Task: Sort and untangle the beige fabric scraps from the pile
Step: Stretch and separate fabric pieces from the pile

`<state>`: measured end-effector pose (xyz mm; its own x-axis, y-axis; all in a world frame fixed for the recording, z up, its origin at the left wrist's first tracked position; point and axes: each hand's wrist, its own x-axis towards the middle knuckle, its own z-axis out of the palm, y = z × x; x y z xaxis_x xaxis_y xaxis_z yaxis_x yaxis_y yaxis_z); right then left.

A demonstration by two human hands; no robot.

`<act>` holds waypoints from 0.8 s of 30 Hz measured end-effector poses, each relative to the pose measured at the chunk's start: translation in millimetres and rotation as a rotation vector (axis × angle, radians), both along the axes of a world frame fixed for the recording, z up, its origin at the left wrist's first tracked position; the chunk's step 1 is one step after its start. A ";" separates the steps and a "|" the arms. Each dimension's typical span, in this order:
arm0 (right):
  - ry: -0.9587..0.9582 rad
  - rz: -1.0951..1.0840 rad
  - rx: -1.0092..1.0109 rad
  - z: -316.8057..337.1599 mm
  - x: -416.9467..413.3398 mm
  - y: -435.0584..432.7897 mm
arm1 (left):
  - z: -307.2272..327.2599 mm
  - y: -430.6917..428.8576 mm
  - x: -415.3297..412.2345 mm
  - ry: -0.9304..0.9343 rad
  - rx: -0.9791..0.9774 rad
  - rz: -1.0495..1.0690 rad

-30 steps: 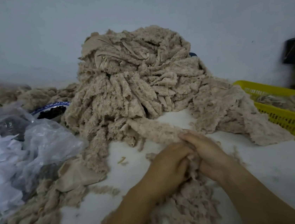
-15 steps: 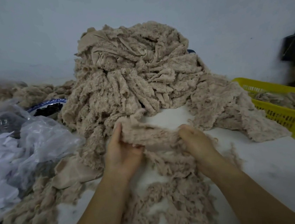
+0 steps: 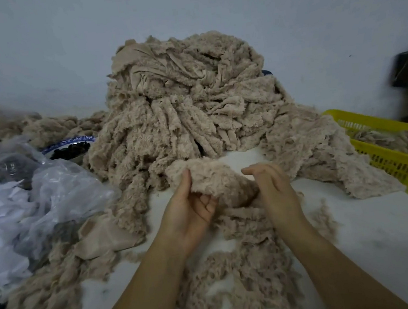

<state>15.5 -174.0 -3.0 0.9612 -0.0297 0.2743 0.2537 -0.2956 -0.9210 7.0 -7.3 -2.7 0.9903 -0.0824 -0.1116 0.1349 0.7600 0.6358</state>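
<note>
Beige fleecy scrap (image 3: 211, 179), held between my two hands just above the white table (image 3: 384, 230). My left hand (image 3: 191, 206), palm turned up, thumb pressed on the scrap's left end, fingers (image 3: 207, 201) curled beneath it: gripping. My right hand (image 3: 272, 187), back toward me, closed on the scrap's right end; its forefinger sticks out loose to the left. Under my wrists: loose beige scraps (image 3: 241, 287) strewn toward me. Behind the scrap: large pile (image 3: 185, 110) of tangled beige strips against the wall. Left: clear plastic bag (image 3: 49, 189) holding white pieces; blue-rimmed bowl (image 3: 70, 148) of dark bits beside the pile. Right: yellow basket (image 3: 386, 156), beige scraps inside.
</note>
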 end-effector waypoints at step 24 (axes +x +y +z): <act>-0.049 0.049 -0.029 -13.0 5.2 8.7 | 3.7 -10.5 -7.9 -0.105 0.281 -0.202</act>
<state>20.8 -165.3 -16.0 0.9467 0.0253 0.3210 0.3129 -0.3082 -0.8984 -0.9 -17.8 1.0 0.9644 -0.2584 -0.0567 0.1879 0.5181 0.8345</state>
